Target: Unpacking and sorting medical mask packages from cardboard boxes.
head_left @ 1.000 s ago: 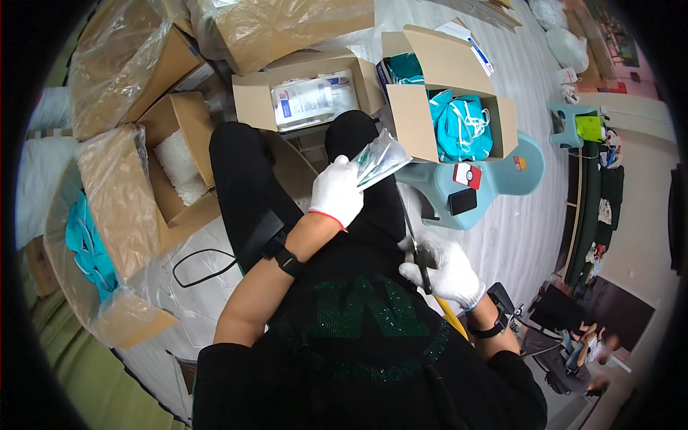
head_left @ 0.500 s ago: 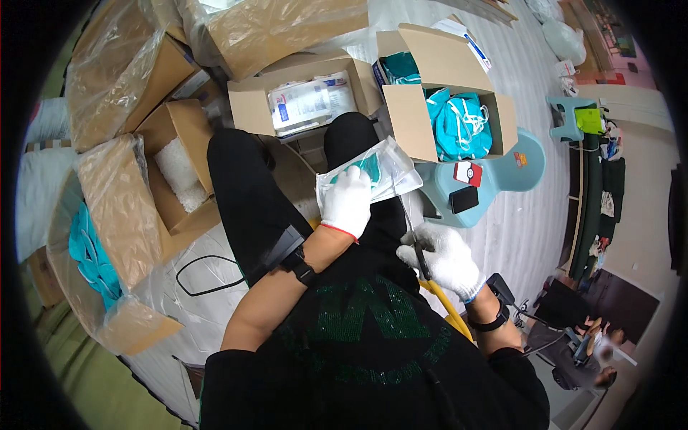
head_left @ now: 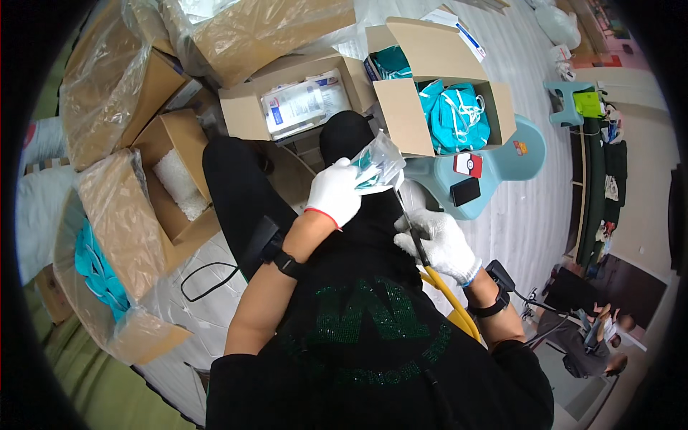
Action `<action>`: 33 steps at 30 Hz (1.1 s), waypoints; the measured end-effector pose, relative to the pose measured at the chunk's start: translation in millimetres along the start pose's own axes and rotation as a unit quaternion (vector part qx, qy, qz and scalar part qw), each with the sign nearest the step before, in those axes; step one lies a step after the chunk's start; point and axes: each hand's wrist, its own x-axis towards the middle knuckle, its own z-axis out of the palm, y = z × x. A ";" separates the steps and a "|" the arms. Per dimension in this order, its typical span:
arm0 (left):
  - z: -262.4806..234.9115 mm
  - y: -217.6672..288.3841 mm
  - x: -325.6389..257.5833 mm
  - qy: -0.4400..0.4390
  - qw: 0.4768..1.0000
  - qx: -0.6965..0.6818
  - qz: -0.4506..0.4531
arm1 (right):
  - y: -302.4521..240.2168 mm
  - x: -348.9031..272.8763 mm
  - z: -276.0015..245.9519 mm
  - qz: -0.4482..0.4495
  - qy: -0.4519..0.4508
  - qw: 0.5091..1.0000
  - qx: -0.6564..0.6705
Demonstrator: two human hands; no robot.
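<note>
My left hand (head_left: 334, 193), in a white knit glove, grips a clear plastic bag (head_left: 385, 159) with a folded teal item inside. The bag is bunched and tilted above my knee. My right hand (head_left: 446, 247), also gloved in white, is closed around a thin dark wand (head_left: 417, 240) joined to a yellow hose (head_left: 454, 304). The wand's tip points up to the lower edge of the bag; whether it touches or enters it I cannot tell.
An open carton of teal masks with white straps (head_left: 459, 118) stands ahead right, and a carton of flat white packages (head_left: 304, 104) ahead. A light blue stool (head_left: 529, 154) bears a black phone (head_left: 465, 192) and a red-and-white box (head_left: 468, 165). Plastic-lined cartons (head_left: 115, 215) crowd the left.
The bag, flatter before, is now bunched and turned more upright in my left hand, which has moved slightly left. My right hand and wand have barely moved.
</note>
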 end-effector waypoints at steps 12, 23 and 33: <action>-25.0 -42.4 3.3 -0.192 0.918 -0.345 -0.036 | 26.0 12.0 4.3 -0.062 -0.047 0.995 0.069; -6.2 -70.8 -53.4 -0.238 0.718 -0.647 -0.100 | 14.1 5.7 16.3 -0.028 -0.156 0.980 0.123; -33.4 -91.6 -81.2 -0.144 0.722 -0.665 -0.124 | 6.6 17.3 2.2 -0.076 0.021 0.917 0.391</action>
